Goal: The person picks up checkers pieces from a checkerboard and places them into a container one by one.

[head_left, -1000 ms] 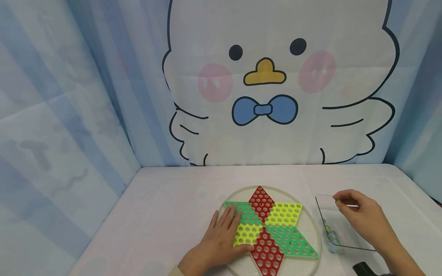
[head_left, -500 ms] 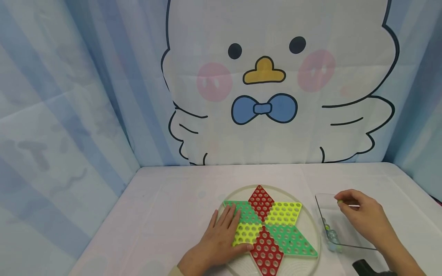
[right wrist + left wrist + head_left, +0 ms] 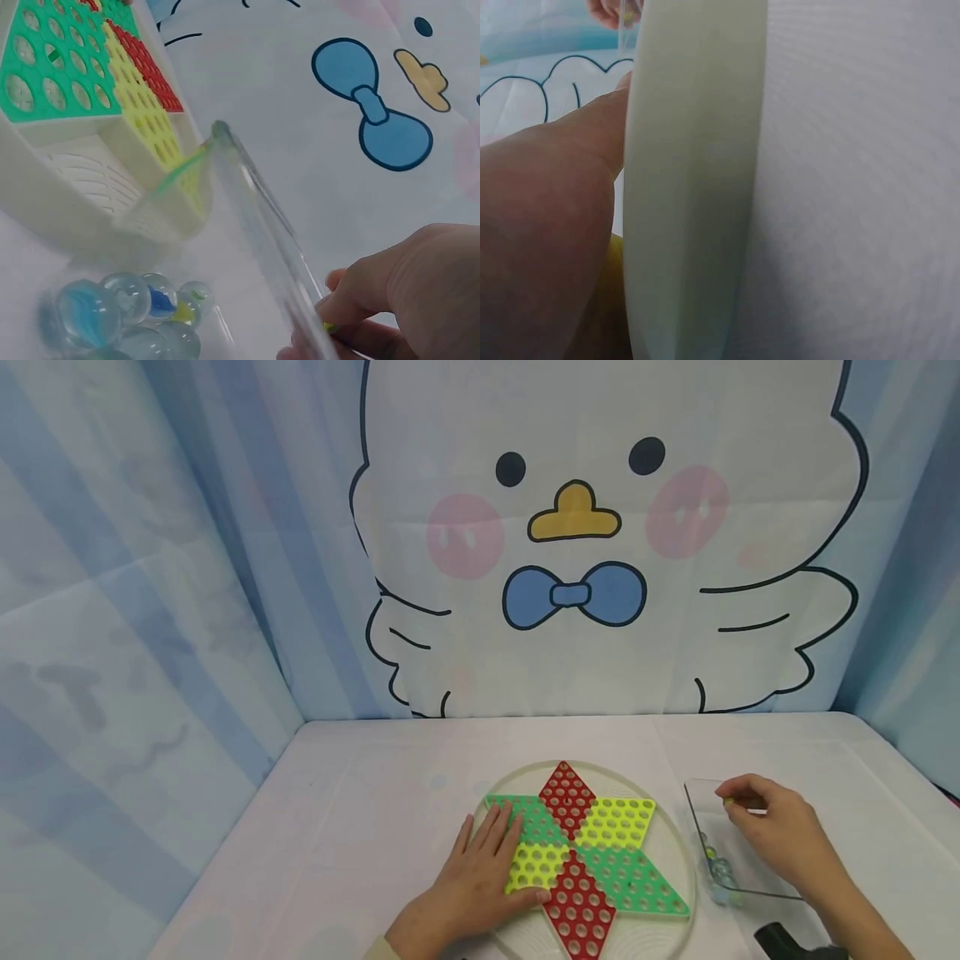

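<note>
My left hand (image 3: 476, 881) lies flat on a round Chinese checkers board (image 3: 678, 852), fingers spread over its green and yellow points. The board carries a red, yellow and green star full of round holes. To the right, my right hand (image 3: 787, 839) is over a clear plastic box (image 3: 757, 891), thumb and fingers pinching a small yellow-green marble (image 3: 727, 800), mostly hidden by the fingertips. In the right wrist view several glass marbles (image 3: 90, 311) lie together in the box, some with blue or yellow inside. The left wrist view shows mainly the board's pale side wall (image 3: 694, 180).
Both things stand on a white cloth-covered table (image 3: 360, 827). A black object (image 3: 787, 941) is by the right wrist. Behind the table hangs a curtain (image 3: 577, 677) printed with a cartoon bird wearing a blue bow tie.
My right hand has shifted slightly left over the box, still pinching the marble. The left hand stays in place on the board.
</note>
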